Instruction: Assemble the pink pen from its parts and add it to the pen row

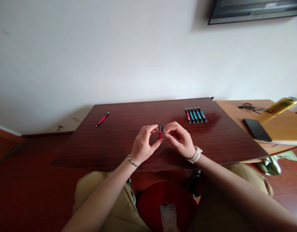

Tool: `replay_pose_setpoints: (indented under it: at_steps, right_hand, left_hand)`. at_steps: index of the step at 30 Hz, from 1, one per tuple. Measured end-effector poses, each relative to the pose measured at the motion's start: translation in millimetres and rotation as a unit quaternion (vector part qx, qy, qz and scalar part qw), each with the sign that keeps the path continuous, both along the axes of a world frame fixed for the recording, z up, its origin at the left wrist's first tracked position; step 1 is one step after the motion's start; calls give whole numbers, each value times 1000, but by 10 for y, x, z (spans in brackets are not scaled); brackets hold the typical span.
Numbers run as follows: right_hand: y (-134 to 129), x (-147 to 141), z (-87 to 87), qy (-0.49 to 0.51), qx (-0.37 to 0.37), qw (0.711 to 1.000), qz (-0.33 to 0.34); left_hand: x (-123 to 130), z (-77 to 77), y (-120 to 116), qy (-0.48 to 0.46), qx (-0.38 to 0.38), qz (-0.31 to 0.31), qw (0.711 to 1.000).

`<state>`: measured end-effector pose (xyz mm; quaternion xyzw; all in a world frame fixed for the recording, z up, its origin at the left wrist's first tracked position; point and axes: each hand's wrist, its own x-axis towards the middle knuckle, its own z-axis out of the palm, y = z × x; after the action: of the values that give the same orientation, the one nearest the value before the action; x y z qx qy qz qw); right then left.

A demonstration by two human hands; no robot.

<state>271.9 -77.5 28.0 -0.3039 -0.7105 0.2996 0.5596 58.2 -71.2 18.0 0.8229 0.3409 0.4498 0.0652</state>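
Observation:
Over the front middle of the dark wooden table (129,141), my left hand (144,143) is closed on a small red and black pen (160,132), held upright between thumb and fingers. My right hand (179,138), with a pale watch at the wrist, pinches at the pen's right side; what lies between its fingertips is too small to make out. One pink and black pen (102,120) lies alone on the table's left. At the back right, several pens (196,115) lie side by side, the leftmost pink and the others blue.
On the lighter table (293,129) at the right are a black phone (257,130), a dark cable (250,107) and a yellow can (282,105). A red round container (148,201) stands below the table between my knees. A screen (254,11) hangs on the wall.

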Motion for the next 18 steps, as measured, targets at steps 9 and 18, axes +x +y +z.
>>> replay_pose_setpoints:
  at_steps: [9, 18]
  right_hand:
    - [246, -64, 100, 76, -43, 995, -38]
    - [296, -105, 113, 59, -42, 997, -38]
  left_hand:
    - [116, -123, 138, -48, -130, 13, 990]
    - [145, -116, 157, -57, -146, 4, 988]
